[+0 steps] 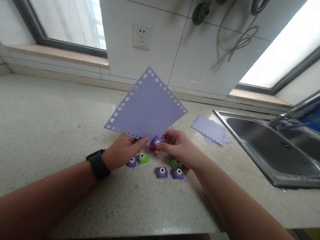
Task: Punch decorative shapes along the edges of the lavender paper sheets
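Purple sheet (151, 106): tilted above counter (53, 120), near edge pinched by left hand (125, 150) | Purple punch (156, 139): at that edge, pinched by right hand (180, 145) | Risk: skewed punch might have torn border

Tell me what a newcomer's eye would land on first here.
Probably the large lavender paper sheet, mid-view, edged with flower- and heart-shaped holes, its lower edge in the left hand. Next, the small purple plastic punch at that edge, held by the right hand, with similar purple and green punches on the speckled counter below. The shiny steel sink stands out at right.
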{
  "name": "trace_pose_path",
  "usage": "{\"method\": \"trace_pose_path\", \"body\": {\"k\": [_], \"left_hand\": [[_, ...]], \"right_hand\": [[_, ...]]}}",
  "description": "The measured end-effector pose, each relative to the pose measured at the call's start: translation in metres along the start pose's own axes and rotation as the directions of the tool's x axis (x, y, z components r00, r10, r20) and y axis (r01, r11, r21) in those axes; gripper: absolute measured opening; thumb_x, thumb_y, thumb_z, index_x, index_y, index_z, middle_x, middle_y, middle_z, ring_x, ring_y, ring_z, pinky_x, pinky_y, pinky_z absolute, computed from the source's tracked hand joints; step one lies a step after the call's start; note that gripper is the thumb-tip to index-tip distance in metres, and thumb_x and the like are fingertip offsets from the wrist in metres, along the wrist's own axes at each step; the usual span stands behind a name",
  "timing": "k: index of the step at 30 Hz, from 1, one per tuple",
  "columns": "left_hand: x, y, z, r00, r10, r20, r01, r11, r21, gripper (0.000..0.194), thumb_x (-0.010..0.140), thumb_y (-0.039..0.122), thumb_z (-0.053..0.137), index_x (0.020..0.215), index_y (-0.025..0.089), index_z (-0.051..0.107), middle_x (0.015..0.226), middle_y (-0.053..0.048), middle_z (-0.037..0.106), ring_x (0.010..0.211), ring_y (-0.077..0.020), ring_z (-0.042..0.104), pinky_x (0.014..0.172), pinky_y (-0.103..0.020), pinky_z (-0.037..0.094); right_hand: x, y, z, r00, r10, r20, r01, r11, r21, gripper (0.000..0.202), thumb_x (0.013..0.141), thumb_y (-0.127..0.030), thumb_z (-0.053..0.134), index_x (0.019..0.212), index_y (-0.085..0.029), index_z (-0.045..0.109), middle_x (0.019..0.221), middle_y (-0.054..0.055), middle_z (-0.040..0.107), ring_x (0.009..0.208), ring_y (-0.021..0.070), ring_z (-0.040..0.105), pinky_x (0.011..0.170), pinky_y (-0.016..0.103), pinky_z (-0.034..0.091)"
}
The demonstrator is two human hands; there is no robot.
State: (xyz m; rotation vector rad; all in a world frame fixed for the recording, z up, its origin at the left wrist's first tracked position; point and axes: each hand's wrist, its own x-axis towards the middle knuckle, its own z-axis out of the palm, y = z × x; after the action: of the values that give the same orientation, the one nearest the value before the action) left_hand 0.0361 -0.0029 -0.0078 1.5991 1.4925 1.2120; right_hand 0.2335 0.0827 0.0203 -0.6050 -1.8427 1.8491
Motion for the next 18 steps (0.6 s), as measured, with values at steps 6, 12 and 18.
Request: {"method": "trace_pose_path", "body": {"k": [6, 12, 18], "left_hand": [[-0.0007, 0.0022, 0.0012, 0.999, -0.03, 0.035, 0.028, 0.998, 0.062, 0.052, 0.099, 0.048, 0.046, 0.053, 0.023, 0.045, 0.049, 0.004, 0.043, 0.047, -0.013, 0.043, 0.052, -0.031, 0.037], [-0.0033, -0.0002, -0.0012, 0.999, 0.027, -0.037, -0.023, 0.994, 0.111, 0.043, 0.094, 0.041, 0.056, 0.054, 0.024, 0.057, 0.047, 0.003, 0.05, 0.052, -0.0169, 0.053, 0.061, -0.031, 0.048], [-0.0037, -0.0025, -0.0013, 0.999, 0.016, -0.051, -0.011, 0.996, 0.091, 0.036, 0.093, 0.039, 0.06, 0.06, 0.025, 0.065, 0.048, 0.002, 0.054, 0.054, -0.019, 0.059, 0.062, -0.032, 0.051]], "right_hand": [[-0.0003, -0.0026, 0.0033, 0.999, -0.018, -0.03, 0.017, 0.999, -0.045, 0.026, 0.079, -0.033, 0.081, 0.097, -0.019, 0.07, 0.089, 0.004, 0.07, 0.078, 0.0161, 0.064, 0.075, 0.033, 0.054], [-0.0007, -0.0031, 0.0025, 0.999, -0.012, -0.039, 0.009, 0.998, -0.069, 0.025, 0.078, -0.034, 0.08, 0.094, -0.018, 0.069, 0.081, 0.002, 0.067, 0.079, 0.0171, 0.064, 0.072, 0.032, 0.053], [-0.0003, -0.0032, 0.0013, 0.999, -0.003, -0.038, 0.0, 0.996, -0.089, 0.027, 0.075, -0.036, 0.083, 0.091, -0.019, 0.069, 0.082, 0.003, 0.067, 0.079, 0.0173, 0.063, 0.07, 0.032, 0.052]]}}
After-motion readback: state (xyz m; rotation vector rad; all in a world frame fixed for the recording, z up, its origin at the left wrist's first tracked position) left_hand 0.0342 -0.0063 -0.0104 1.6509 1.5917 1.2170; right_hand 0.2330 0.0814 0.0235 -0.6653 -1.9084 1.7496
